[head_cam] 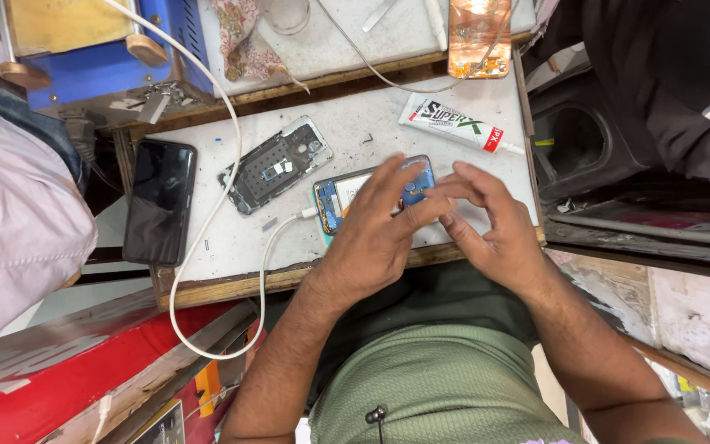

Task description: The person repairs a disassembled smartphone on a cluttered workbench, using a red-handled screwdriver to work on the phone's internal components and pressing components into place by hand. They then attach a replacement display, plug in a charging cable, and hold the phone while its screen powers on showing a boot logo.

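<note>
A small white tabletop [355,131] with a wooden edge sits in a crowded work corner. It is scratched and dirty. A blue machine [100,57] stands at the far left, and a black box with a round hole [577,144] is on the right.

There are three phones or phone parts down here. One opened phone [340,201] with its insides showing lies near the front edge, and a white cable [232,164] plugs into its left end. One empty phone frame [277,164] lies just beside it to the left. One black phone [159,201] lies at the left edge, screen up. A fourth phone with a shiny screen [480,37] lies on the upper shelf. One white glue tube [454,123] lies behind the hands.

The left hand [375,234] lies flat over the opened phone, fingers spread out and pressing on it. The right hand [495,226] is half open, its fingertips touching the phone's right end. Neither hand is closed around anything.
</note>
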Demonstrator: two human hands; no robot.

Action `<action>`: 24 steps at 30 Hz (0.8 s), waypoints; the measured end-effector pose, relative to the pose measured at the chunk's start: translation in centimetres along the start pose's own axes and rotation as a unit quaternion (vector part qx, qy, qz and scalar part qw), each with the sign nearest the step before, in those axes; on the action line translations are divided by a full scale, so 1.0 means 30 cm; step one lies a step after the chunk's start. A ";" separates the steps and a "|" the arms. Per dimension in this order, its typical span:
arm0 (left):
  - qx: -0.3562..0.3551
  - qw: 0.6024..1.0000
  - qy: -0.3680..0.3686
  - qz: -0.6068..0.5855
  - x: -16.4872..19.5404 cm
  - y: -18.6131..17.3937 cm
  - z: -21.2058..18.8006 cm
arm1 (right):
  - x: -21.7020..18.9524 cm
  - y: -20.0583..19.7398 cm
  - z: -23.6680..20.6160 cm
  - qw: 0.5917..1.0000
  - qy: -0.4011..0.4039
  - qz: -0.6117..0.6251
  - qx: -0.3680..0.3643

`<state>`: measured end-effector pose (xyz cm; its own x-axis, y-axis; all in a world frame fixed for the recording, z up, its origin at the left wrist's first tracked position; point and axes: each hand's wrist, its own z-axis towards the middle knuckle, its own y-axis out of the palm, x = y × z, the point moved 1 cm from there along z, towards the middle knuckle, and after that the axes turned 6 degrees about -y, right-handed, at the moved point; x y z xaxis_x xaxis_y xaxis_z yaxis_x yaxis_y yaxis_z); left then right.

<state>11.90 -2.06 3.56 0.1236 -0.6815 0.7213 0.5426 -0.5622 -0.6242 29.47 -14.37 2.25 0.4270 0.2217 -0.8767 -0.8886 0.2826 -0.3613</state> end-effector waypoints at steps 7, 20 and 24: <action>0.020 0.999 -0.007 0.038 0.024 -0.001 0.017 | -0.014 0.018 0.070 0.997 -0.001 0.072 0.005; 0.027 0.999 -0.002 0.034 0.020 -0.012 0.011 | -0.121 0.024 0.114 0.994 -0.043 -0.099 0.025; 0.031 0.999 0.005 0.021 0.014 -0.014 0.014 | -0.110 0.016 0.125 0.997 -0.010 -0.079 0.004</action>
<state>12.07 -1.91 4.26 0.1393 -0.7093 0.6910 0.5877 -0.5025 -0.6342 28.26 -11.47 6.15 0.5655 0.1926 -0.8020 -0.8081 0.3239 -0.4920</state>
